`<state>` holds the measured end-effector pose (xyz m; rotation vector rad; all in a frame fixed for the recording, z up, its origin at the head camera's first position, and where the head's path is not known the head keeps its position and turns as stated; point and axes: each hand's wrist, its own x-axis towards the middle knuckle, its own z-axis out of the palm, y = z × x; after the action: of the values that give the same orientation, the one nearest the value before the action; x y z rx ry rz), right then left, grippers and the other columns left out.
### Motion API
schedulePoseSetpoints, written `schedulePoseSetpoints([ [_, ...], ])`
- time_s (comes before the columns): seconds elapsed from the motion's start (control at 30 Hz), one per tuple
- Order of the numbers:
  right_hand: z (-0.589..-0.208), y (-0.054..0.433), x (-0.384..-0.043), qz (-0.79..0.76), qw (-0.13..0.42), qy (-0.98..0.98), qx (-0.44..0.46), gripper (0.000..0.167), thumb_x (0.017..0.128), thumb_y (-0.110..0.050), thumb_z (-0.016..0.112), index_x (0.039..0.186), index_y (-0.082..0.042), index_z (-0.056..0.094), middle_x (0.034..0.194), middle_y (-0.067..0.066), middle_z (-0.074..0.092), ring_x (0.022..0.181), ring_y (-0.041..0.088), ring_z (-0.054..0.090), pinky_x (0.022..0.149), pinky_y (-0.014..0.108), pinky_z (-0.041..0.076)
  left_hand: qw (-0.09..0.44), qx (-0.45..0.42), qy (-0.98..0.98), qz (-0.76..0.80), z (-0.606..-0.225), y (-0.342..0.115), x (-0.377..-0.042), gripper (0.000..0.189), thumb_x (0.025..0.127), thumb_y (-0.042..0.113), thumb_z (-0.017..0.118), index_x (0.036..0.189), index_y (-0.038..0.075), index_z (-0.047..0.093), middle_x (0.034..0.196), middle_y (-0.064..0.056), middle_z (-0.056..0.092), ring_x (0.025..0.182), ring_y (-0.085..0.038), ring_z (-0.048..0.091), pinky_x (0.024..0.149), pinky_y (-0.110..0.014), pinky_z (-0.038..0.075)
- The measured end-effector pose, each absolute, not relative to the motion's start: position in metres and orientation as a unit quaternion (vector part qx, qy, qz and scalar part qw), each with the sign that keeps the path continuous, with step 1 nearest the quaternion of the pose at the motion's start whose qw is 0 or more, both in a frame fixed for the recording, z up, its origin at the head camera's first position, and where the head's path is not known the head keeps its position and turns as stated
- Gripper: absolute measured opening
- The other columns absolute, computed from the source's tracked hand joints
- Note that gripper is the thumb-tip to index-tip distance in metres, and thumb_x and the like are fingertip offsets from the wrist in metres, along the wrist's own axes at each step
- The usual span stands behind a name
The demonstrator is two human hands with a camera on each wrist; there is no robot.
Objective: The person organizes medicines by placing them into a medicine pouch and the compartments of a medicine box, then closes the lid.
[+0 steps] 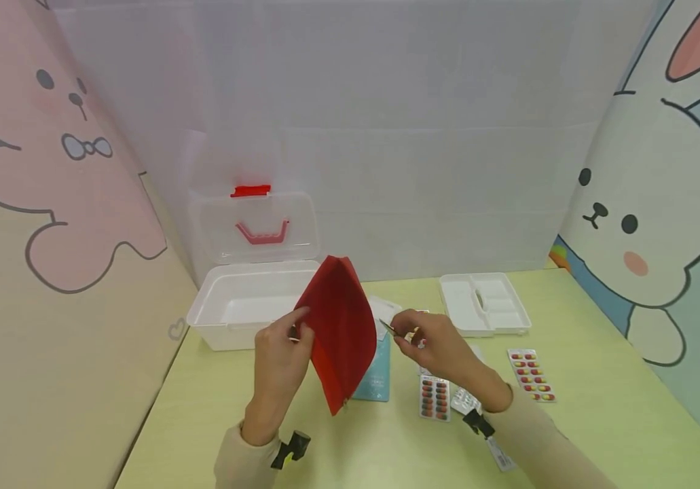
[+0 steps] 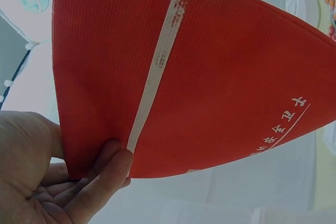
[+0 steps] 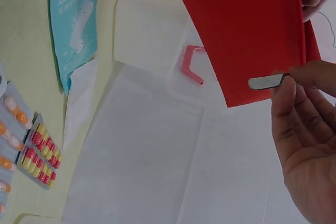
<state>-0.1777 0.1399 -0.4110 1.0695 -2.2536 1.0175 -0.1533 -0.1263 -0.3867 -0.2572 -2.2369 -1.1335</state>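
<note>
My left hand (image 1: pixel 280 356) grips a red zippered pouch (image 1: pixel 340 333) by its edge, thumb on one side and fingers on the other. The pouch hangs upright above the table with its mouth parted; its inside is hard to see. In the left wrist view the pouch's outer face (image 2: pixel 210 66) shows a pale strip and white lettering. Beside the mouth, my right hand (image 1: pixel 435 339) pinches a small flat metal tool (image 3: pixel 266 82) with a rounded end, between thumb and fingers. The tool's other end is hidden by the fingers, so its exact kind is unclear.
A white box (image 1: pixel 227 336) with a raised clear lid stands at back left. A white divided tray (image 1: pixel 508 305) lies at back right. Blister packs of capsules (image 1: pixel 434 399) (image 1: pixel 531 375) lie near the right arm. Behind the pouch is a teal packet (image 1: pixel 377 373).
</note>
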Motion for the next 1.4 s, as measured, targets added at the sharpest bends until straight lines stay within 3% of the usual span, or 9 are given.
schedulePoseSetpoints([
  [0.2,-0.402,0.132,-0.172,0.424,0.233,-0.808,0.337,0.021,0.08,0.004,0.073,0.098,-0.006,0.069,0.086,0.004,0.074,0.074,0.01,0.069,0.06,0.018,0.055,0.305,-0.098,-0.844,-0.429,-0.389,-0.122,-0.153,0.026,0.083,-0.005,0.058,0.104,-0.002,0.074,0.081,-0.014,0.074,0.06,-0.017,0.065,0.046,-0.015,0.046],
  [0.57,-0.378,0.096,-0.156,0.513,0.189,-0.791,0.275,0.008,0.087,-0.005,0.07,0.094,-0.007,0.068,0.086,0.007,0.075,0.07,0.012,0.071,0.062,0.026,0.059,0.317,-0.122,-0.839,-0.425,-0.391,-0.101,-0.153,0.025,0.085,-0.003,0.062,0.107,-0.003,0.072,0.09,-0.015,0.074,0.063,-0.018,0.066,0.053,-0.019,0.053],
  [0.73,-0.378,0.083,-0.157,0.493,0.183,-0.815,0.242,0.004,0.088,-0.007,0.069,0.09,-0.006,0.066,0.083,0.007,0.075,0.068,0.01,0.072,0.066,0.02,0.058,0.336,-0.131,-0.831,-0.423,-0.391,-0.094,-0.151,0.025,0.083,-0.005,0.062,0.105,-0.003,0.073,0.09,-0.015,0.075,0.063,-0.019,0.068,0.054,-0.024,0.055],
  [0.87,-0.381,0.074,-0.162,0.454,0.197,-0.841,0.217,0.003,0.085,-0.006,0.069,0.087,-0.005,0.066,0.079,0.007,0.075,0.065,0.011,0.071,0.062,0.02,0.056,0.352,-0.14,-0.829,-0.411,-0.392,-0.088,-0.149,0.025,0.082,-0.006,0.062,0.104,-0.003,0.073,0.091,-0.014,0.075,0.064,-0.019,0.068,0.053,-0.025,0.055],
  [1.2,-0.398,0.066,-0.178,0.308,0.199,-0.918,0.152,0.01,0.082,-0.009,0.072,0.088,-0.008,0.065,0.071,0.004,0.067,0.057,0.015,0.053,0.053,0.027,0.047,0.362,-0.153,-0.834,-0.387,-0.395,-0.078,-0.146,0.024,0.082,-0.005,0.063,0.104,-0.002,0.072,0.093,-0.013,0.075,0.066,-0.018,0.068,0.058,-0.029,0.057],
  [1.4,-0.404,0.063,-0.183,0.288,0.202,-0.925,0.141,0.016,0.078,-0.006,0.074,0.087,-0.005,0.06,0.065,0.008,0.062,0.055,0.02,0.053,0.05,0.031,0.045,0.357,-0.15,-0.838,-0.385,-0.395,-0.075,-0.145,0.023,0.083,-0.004,0.064,0.103,-0.002,0.072,0.092,-0.013,0.075,0.067,-0.019,0.067,0.06,-0.029,0.057],
])
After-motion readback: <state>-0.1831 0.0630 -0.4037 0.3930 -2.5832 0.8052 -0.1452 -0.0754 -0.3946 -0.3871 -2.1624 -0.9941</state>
